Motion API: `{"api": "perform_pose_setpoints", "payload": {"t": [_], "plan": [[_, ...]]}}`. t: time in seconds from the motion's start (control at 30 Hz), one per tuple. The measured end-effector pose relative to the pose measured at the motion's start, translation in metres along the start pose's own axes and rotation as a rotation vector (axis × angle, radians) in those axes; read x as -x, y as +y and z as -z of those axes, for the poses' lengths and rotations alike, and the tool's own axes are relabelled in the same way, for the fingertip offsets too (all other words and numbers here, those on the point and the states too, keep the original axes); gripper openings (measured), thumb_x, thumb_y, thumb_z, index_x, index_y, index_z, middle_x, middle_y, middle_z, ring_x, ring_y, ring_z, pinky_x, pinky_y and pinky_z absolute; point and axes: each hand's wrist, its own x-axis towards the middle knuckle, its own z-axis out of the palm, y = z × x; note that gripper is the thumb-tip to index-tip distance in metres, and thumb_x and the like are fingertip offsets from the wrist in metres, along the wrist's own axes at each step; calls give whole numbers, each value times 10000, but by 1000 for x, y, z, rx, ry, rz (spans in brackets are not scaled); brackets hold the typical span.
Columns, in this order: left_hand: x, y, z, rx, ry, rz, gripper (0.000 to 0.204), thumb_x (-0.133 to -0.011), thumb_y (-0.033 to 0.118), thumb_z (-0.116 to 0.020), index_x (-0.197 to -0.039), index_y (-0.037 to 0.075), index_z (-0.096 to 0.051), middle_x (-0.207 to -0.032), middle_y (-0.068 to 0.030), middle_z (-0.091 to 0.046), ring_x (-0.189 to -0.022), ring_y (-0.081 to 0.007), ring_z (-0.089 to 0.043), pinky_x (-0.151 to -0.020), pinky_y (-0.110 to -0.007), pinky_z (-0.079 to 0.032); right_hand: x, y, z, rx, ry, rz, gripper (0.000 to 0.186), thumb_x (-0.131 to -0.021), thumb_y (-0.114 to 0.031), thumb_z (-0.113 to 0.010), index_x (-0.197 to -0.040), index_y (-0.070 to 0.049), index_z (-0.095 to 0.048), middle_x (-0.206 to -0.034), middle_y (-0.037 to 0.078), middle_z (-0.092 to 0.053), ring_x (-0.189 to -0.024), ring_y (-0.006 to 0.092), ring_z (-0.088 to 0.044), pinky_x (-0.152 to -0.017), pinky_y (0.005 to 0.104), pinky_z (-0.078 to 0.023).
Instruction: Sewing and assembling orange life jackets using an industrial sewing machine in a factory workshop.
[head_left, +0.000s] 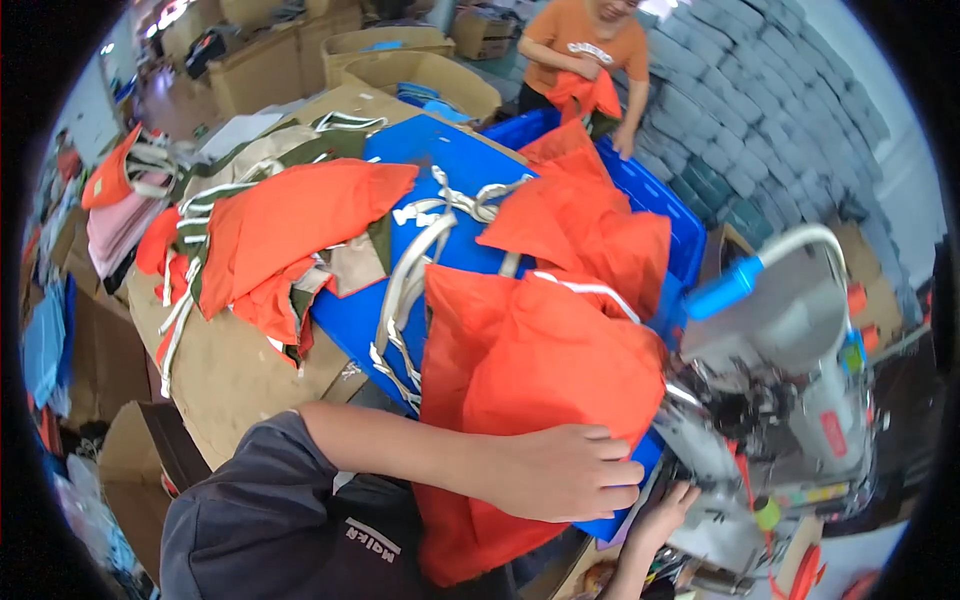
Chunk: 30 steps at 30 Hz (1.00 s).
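A large orange cloth piece [560, 370] with a white cord spreads in front of me and hangs over my lap. My left hand [565, 472] lies across it, its fingers bent and pressed onto the cloth near its right edge. Just right of that, my right hand [660, 515] is beside the bed of a sewing machine [770, 390], fingers stretched out and holding nothing I can see. The machine's needle area is hard to make out. More orange cloth [590, 220] continues behind the large piece, over a blue bin.
A blue bin [685, 240] stands beyond the blue board [405, 250]. Orange, green and beige pieces with white straps [300, 220] lie on cardboard at left. Across the bin, a person [590, 60] holds orange cloth. Grey bundles [740, 100] are stacked behind; cardboard boxes [270, 75] stand far left.
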Motion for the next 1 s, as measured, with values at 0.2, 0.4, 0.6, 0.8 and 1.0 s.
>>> {"api": "perform_pose_setpoints", "payload": {"t": [0.2,0.4,0.6,0.8,1.0], "plan": [[-15,14,-19,-69,-392,274,332,-832,349,-692,-956,62,-580,-939,-74,-524,-802,-237,-592,-720,-365,-473,13,-11,-2,150,4,-95,141,-901,-136,-607,-981,-25,-576,-1095,208,-569,-858,414,-621,-705,497,-508],[-38,24,-23,-194,-254,485,389,-812,228,-700,-1098,29,-527,-967,-109,-501,-725,-286,-617,-605,-410,-506,-7,-85,39,-686,-3,136,252,-905,-82,-623,-1118,44,-570,-1018,195,-578,-956,360,-590,-837,401,-482],[-39,-12,-20,-210,-359,646,524,-795,97,-654,-1272,-19,-472,-922,-209,-627,-789,-371,-640,-627,-460,-515,-28,-130,13,-1345,-305,-141,239,-949,-77,-605,-1153,41,-567,-903,99,-597,-798,143,-566,-660,244,-453],[-63,-20,14,257,-383,914,379,-872,21,-592,-1244,-40,-555,-712,-80,-541,-668,-111,-561,-572,-300,-423,-27,-135,27,-1170,-32,77,80,-924,-33,-628,-971,31,-618,-802,65,-491,-726,134,-503,-593,230,-405],[-59,-23,13,271,-351,868,393,-869,15,-599,-1256,-38,-560,-713,-95,-550,-662,-126,-561,-595,-301,-429,-26,-132,35,-1136,-113,64,53,-885,8,-656,-908,35,-617,-758,71,-475,-639,143,-457,-560,261,-375]]}}
